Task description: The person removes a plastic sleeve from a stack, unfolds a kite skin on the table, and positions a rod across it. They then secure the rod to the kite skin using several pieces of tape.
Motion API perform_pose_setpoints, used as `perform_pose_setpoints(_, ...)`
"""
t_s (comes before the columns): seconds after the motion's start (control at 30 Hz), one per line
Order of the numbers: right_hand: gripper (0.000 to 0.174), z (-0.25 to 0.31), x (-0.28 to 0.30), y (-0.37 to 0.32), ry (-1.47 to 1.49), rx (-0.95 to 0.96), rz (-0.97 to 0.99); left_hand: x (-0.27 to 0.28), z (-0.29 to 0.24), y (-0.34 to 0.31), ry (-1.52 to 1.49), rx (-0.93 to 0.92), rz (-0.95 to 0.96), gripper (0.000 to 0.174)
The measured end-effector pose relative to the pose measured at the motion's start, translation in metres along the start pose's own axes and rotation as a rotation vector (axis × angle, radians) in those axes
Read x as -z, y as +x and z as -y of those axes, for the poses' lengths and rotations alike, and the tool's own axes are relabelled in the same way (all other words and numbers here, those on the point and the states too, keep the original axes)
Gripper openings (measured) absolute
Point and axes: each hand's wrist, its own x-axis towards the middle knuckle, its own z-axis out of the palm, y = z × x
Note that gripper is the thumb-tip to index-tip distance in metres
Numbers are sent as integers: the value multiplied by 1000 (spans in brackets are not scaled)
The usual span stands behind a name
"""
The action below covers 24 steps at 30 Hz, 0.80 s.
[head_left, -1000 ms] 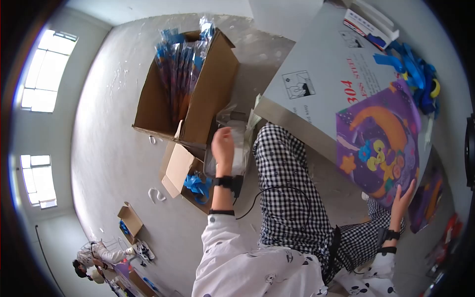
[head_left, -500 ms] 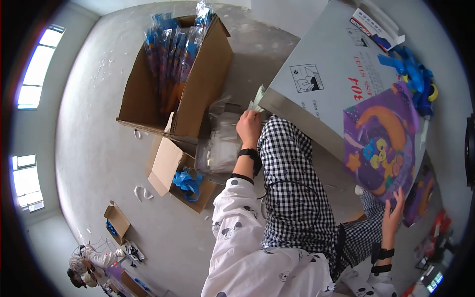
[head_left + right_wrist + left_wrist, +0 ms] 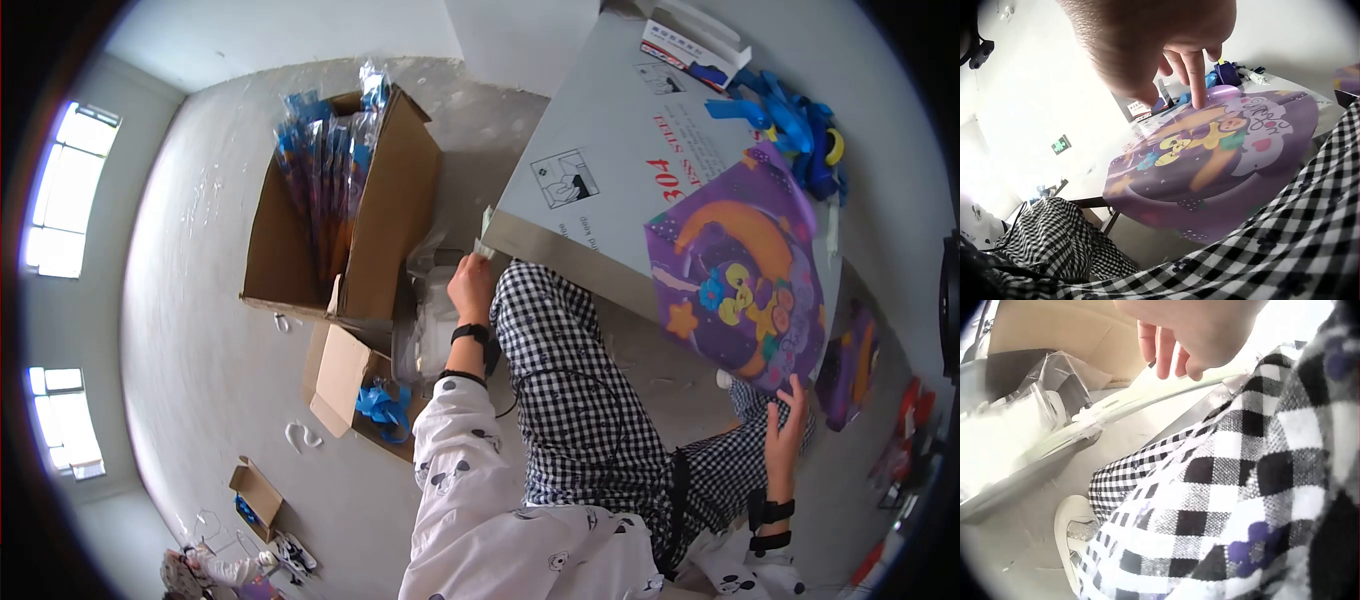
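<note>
the left hand [image 3: 470,290] was at the pale strips [image 3: 1135,400], its grip impossible to tell; the right hand [image 3: 787,428], fingers apart, was at the edge of the purple sheet [image 3: 742,270] on the table [image 3: 622,245]. fetching a strip seemed the step; next likely called for drawing one free.

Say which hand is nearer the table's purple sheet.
Right. The right hand is at the near edge of the sheet; the left hand is well away, by a corner of the table.

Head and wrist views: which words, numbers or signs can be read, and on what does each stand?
"304", red, on the tabletop.
"STEEL", red, also there; its preceding letters are unclear.
"keep", near the tabletop's edge.
Too blurred to read: white box, purple sheet, green wall sign.
</note>
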Motion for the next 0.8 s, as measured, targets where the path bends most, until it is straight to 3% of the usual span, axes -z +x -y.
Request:
perform_pose_setpoints(0.3, 53, -8, 0, -13, 97, -61, -4, 35, -22, 6, -49, 1, -75, 8)
perform_pose_setpoints(0.4, 53, 1, 1, -10, 104, -23, -11, 66, -58, 22, -243, 28, -233, 7)
perform_pose_setpoints(0.47, 53, 8, 4, -5, 132, 3, -42, 124, -106, 28, -310, -179, -399, 8)
perform_pose_setpoints(0.5, 52, 19, 4, 1, 190, 29, -59, 163, -127, 31, -87, -387, -482, 10)
perform_pose_setpoints(0.57, 53, 48, 8, 15, 257, 134, -76, 220, -172, 18, -547, -472, -606, 18)
perform_pose_setpoints(0.6, 55, 65, 10, 24, 267, 215, -82, 261, -192, 5, -558, -523, -644, 20)
perform_pose_setpoints(0.63, 57, 87, 10, 34, 332, 307, -129, 290, -214, -5, -746, -596, -599, 18)
perform_pose_setpoints(0.7, 61, 136, 15, 47, 414, 482, -183, 339, -265, -19, -1245, -905, -116, 22)
perform_pose_setpoints(0.73, 64, 158, 23, 54, 426, 569, -194, 351, -286, -22, -1366, -943, 23, 26)
perform_pose_setpoints(0.8, 59, 191, 39, 72, 444, 640, -274, 335, -298, -23, -1272, -534, -523, 34)
